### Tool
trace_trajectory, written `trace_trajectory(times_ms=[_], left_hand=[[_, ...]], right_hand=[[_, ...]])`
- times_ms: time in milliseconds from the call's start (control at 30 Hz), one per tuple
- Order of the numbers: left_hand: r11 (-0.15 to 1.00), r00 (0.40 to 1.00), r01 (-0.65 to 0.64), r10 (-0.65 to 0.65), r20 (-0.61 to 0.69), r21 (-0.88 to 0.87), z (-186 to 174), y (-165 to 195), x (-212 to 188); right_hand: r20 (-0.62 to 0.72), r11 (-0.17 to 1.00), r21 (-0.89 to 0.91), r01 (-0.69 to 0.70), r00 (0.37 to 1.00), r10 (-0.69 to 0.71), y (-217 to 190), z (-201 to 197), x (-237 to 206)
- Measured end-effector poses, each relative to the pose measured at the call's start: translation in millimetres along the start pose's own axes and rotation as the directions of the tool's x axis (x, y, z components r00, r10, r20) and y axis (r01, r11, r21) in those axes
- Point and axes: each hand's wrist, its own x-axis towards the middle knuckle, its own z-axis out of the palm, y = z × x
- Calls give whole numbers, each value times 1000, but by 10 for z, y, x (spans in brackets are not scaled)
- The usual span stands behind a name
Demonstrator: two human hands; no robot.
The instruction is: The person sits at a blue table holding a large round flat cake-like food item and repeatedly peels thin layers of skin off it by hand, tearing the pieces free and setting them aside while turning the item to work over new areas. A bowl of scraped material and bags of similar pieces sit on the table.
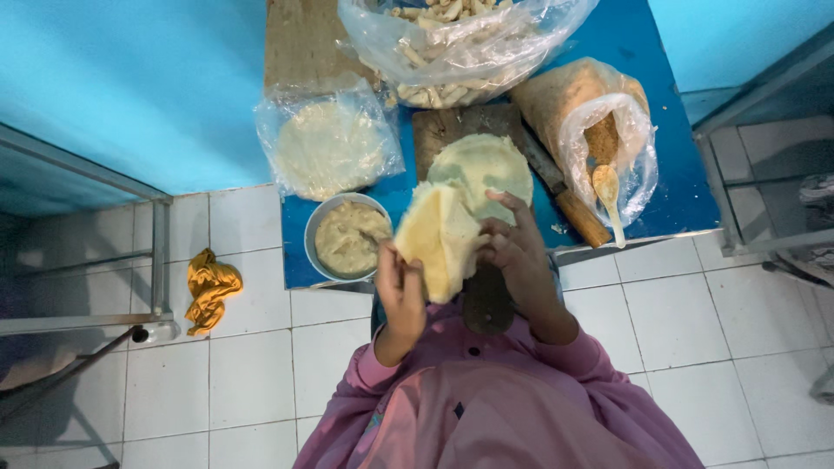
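My left hand (401, 291) and right hand (511, 247) are both closed on one thin pale wrapper sheet (439, 239), lifted above the near edge of the blue table (669, 187); the left pinches its lower edge, the right grips its far side with fingers curled. I judge the sheet only picked up so far: it looks folded or draped, and I see no filling on it.

Going down by size, a big clear bag of pale sticks (452, 43) sits at the far end, and a bag of brown crumbs (582, 108) with a wooden spoon (608, 195) in its mouth lies to the right. A bagged stack of round wrappers (328, 148) lies on the left, another round sheet (486, 165) waits on the wooden board (439, 130), and the metal bowl of beige paste (347, 236) stands just beside my left hand, looking mostly full. So I reckon most of the work is left. A knife (569, 204) rests by the board.
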Motion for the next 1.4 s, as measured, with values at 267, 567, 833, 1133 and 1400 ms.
trace_trajectory(times_ms=[267, 567, 833, 1133, 1400], left_hand=[[873, 970, -224, 157, 185, 434, 37, 116, -19], [995, 989, 93, -95, -115, -22, -128, -166, -76], [909, 951, 41, -163, -261, -415, -123, 39, -14], [754, 885, 159, -395, -246, -638, -245, 213, -16], [841, 842, -168, -149, -519, -514, -421, 494, 68]], right_hand=[[157, 924, -345, 164, 981, -116, -78, 192, -72], [-24, 963, -233, 133, 989, -143, -106, 24, 1], [-113, 998, -2, 64, 992, -64, -218, -30, 6], [-212, 975, 4, 222, 953, -216, -278, -147, -127], [-248, 890, -177, 420, 856, -454, -593, -277, -128]])
